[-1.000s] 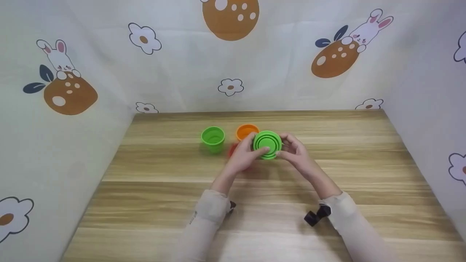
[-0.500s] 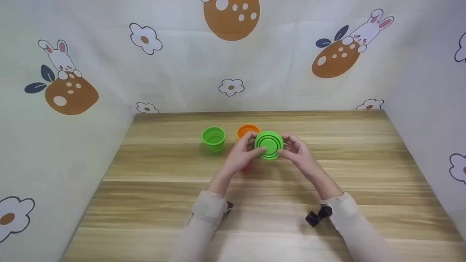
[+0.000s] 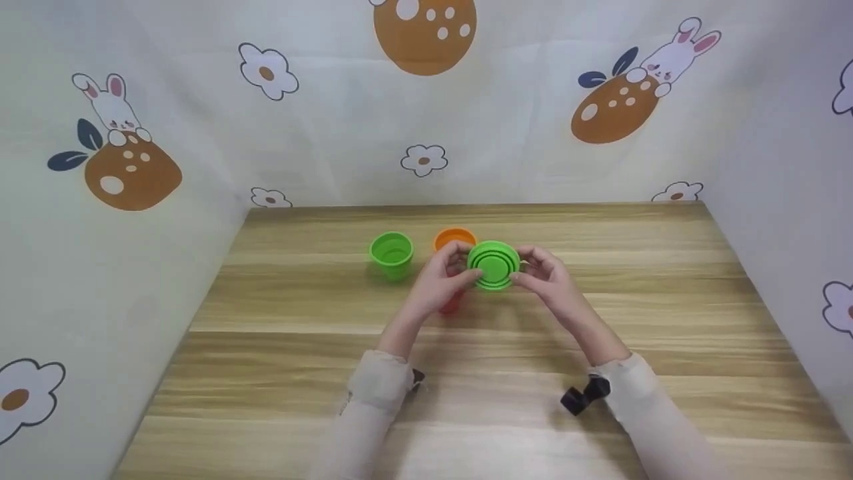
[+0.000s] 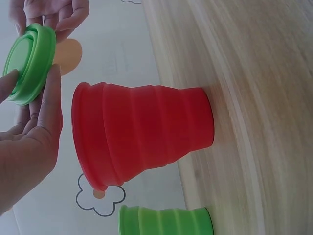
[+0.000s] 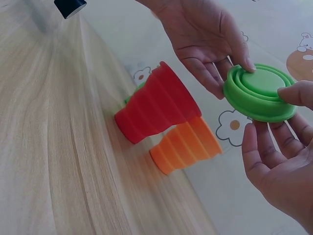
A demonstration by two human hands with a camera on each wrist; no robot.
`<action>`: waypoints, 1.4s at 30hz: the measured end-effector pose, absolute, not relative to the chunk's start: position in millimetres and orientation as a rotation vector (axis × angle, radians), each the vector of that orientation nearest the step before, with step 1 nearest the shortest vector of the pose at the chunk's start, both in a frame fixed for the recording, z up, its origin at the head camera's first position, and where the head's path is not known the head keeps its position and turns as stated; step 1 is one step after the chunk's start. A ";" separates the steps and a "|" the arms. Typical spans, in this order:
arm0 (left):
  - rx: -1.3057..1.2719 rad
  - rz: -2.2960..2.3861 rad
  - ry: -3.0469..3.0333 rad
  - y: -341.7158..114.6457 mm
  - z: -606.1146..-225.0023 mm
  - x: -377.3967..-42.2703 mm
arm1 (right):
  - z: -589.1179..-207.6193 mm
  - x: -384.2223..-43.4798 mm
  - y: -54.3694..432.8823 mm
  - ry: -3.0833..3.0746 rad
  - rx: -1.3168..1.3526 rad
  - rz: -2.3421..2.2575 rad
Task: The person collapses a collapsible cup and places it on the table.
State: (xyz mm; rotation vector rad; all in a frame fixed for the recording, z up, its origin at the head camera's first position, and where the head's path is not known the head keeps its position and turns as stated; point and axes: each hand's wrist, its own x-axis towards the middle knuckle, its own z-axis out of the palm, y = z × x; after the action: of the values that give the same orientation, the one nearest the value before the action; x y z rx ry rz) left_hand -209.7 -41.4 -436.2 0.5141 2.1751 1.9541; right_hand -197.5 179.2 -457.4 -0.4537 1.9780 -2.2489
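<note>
Above the table, both hands hold a folded-flat green collapsible cup (image 3: 494, 265), its ringed face with the flat round centre turned up toward the head camera. My left hand (image 3: 440, 281) grips its left edge, thumb on the face and fingers behind. On the opposite edge my right hand (image 3: 550, 280) pinches it the same way, as the right wrist view shows. A red collapsible cup (image 4: 142, 132), extended and upright, stands beneath the left hand, mostly hidden in the head view. Just behind the left fingers is an orange cup (image 3: 454, 237).
An extended green cup (image 3: 392, 257) stands to the left of the orange one. Wood-grain table (image 3: 300, 373) spreads around the hands. Patterned cloth walls (image 3: 346, 120) enclose its back and sides. A black wrist camera (image 3: 578, 399) juts from the right sleeve.
The left thumb has slid outward from the folded green cup's centre toward its left edge. The cup has shifted slightly right and tilted a little. More of the red cup shows below the left hand.
</note>
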 end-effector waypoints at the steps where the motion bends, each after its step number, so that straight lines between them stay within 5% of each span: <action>1: 0.525 1.953 2.182 -41.5 -436.3 -209.6 | -457.3 -197.4 179.3 1.983 -0.454 -2.248; 42: 0.689 1.891 2.322 -38.5 -438.6 -206.7 | -455.6 -196.7 181.0 1.859 -0.293 -2.150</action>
State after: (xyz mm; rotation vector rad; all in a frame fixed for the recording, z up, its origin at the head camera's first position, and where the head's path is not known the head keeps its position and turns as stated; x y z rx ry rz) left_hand -206.7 -38.5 -438.6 0.6887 2.3223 1.8911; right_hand -196.7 181.0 -455.6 -0.2925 1.8592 -2.1496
